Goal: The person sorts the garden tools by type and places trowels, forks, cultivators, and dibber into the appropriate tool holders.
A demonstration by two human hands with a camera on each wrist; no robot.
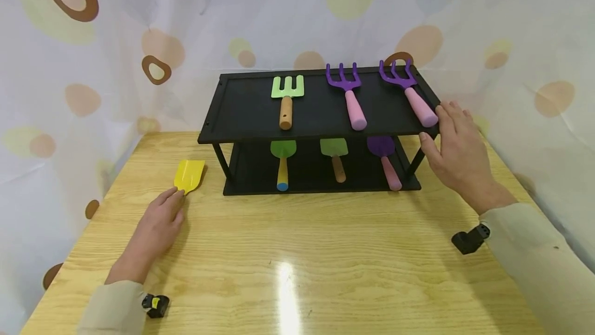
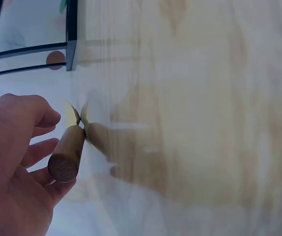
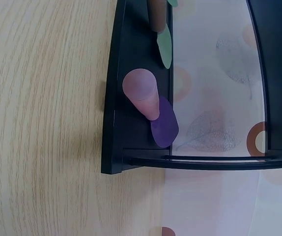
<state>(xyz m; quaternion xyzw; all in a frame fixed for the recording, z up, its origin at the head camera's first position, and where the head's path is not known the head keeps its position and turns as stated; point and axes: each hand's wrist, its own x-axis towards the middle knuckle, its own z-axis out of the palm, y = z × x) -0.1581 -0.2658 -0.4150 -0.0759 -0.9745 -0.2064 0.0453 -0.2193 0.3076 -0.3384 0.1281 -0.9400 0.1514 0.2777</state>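
A yellow toy shovel (image 1: 189,175) lies on the table left of the black rack (image 1: 251,118). My left hand (image 1: 157,224) is over its wooden handle (image 2: 66,160), fingers loosely bent beside it; in the left wrist view the thumb looks apart from the handle. My right hand (image 1: 457,152) rests at the upper shelf's front right corner, fingers fairly straight, thumb spread toward the front edge. Beside it lies a purple hand fork with a pink handle (image 1: 420,108). The right wrist view does not show that hand.
On the upper shelf are another purple fork (image 1: 344,84) and a green fork (image 1: 287,87). Below sit a green shovel with a yellow handle (image 1: 282,170), a light green shovel (image 1: 334,147) and a purple shovel (image 3: 165,125). A patterned cloth (image 1: 279,20) hangs behind.
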